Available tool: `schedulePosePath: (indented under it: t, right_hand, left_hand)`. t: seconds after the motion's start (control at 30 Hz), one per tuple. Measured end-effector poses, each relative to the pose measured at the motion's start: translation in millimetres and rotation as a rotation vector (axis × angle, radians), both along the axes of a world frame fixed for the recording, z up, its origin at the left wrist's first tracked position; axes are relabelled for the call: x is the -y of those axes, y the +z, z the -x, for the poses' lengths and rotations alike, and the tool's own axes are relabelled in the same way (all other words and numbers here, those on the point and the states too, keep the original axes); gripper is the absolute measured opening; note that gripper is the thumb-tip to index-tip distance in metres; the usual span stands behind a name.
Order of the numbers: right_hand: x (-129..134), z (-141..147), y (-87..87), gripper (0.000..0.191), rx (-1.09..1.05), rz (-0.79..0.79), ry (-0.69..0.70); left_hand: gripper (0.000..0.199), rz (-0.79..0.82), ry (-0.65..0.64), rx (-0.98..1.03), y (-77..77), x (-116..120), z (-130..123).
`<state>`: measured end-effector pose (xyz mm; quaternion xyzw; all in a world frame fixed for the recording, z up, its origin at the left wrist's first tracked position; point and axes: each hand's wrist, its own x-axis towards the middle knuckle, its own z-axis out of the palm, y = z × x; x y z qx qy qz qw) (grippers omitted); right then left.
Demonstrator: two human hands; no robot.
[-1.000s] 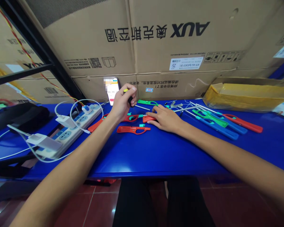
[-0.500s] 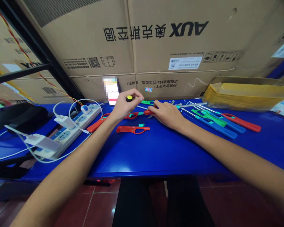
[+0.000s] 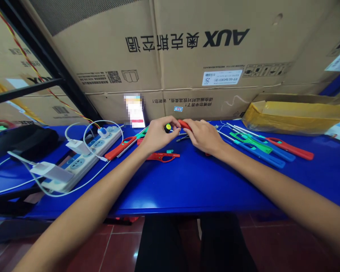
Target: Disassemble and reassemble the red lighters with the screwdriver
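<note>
My left hand [image 3: 162, 133] is closed around a screwdriver [image 3: 168, 128], whose dark handle with a yellow end shows between the fingers; its tip is hidden. Close by on the right, my right hand [image 3: 206, 136] grips a red lighter handle [image 3: 184, 124], one end of which points up towards my left fingertips. Below my left hand lies a red lighter half-shell [image 3: 164, 157] with a small teal piece [image 3: 170, 151] at its upper edge. Another red lighter [image 3: 121, 148] rests left of my left wrist.
Several long-necked lighters lie to the right, among them a blue one [image 3: 262, 155] and a red one [image 3: 293, 148]. A white power strip [image 3: 86, 158] with cables stands left. Behind are a lit phone [image 3: 136, 113], a large carton [image 3: 187, 79] and a yellow-taped box [image 3: 297, 115].
My left hand has moved right and down with the screwdriver, closer to my right hand. The red lighter handle in my right hand has turned, its end now tilted upward.
</note>
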<state>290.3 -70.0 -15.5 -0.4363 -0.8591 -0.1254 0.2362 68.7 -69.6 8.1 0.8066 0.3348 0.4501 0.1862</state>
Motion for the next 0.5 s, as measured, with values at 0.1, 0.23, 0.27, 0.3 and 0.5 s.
schedulePosePath:
  t: [0.1,0.23,0.27,0.3,0.5]
  right_hand:
    - [1.5,-0.4,3.2,0.043,-0.062,-0.039,-0.004]
    - [-0.4,-2.7,3.6,0.044,-0.073,-0.081,0.012]
    - [-0.8,-3.1,3.5,0.044,-0.070,-0.084,0.016]
    - [-1.0,-3.2,3.4,0.044,-0.067,-0.086,0.020]
    - [1.6,0.1,2.3,0.045,-0.059,-0.099,0.046]
  left_hand:
    - [0.006,-0.056,0.137,0.004,-8.1,-0.7,-4.8]
    - [0.009,-0.014,0.215,0.069,-12.9,-3.0,-6.1]
    - [0.010,0.006,0.211,0.085,-12.6,-3.1,-6.0]
    - [0.011,0.021,0.204,0.103,-12.0,-2.9,-5.8]
    - [0.009,0.014,0.216,0.183,-11.1,-2.2,-5.5]
